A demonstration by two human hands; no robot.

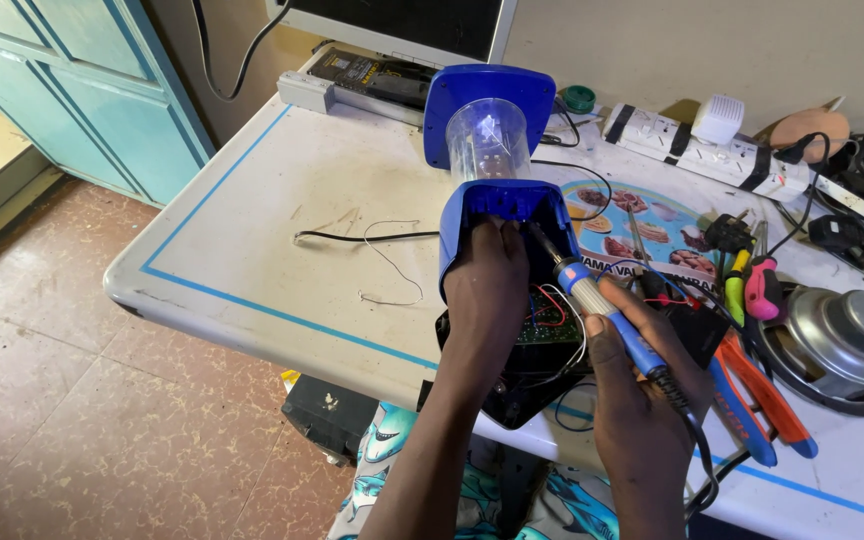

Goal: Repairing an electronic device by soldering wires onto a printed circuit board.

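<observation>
Blue lantern (489,150) lies on its side near the middle of the white worktop (252,230), clear cylinder in the middle, blue cap pointing toward the wall, opened blue base toward the person. Base casing is split; a green circuit board (550,322) with red and white wires shows inside, over a black housing part at the worktop's near edge.

Left hand (487,290) rests on the opened base, fingers curled over the blue shell and pressed against it, steadying it. Right hand (637,385) grips a blue-handled soldering iron (602,310) like a pen, fingers wrapped shut around the handle; metal tip angled up and left, into the base just beside the left hand's fingers. Cannot tell whether the tip touches the board. Iron's black cord trails down past the wrist.

Right of the lantern: a printed round mat (642,225), red and blue pliers (752,390), a pink-handled tool (764,290), a metal speaker (847,335). Farther back, a white power strip (692,145) along the wall. Left of the lantern, a loose thin wire (387,260) on the bare worktop surface. Teal door (82,90) at far left.
</observation>
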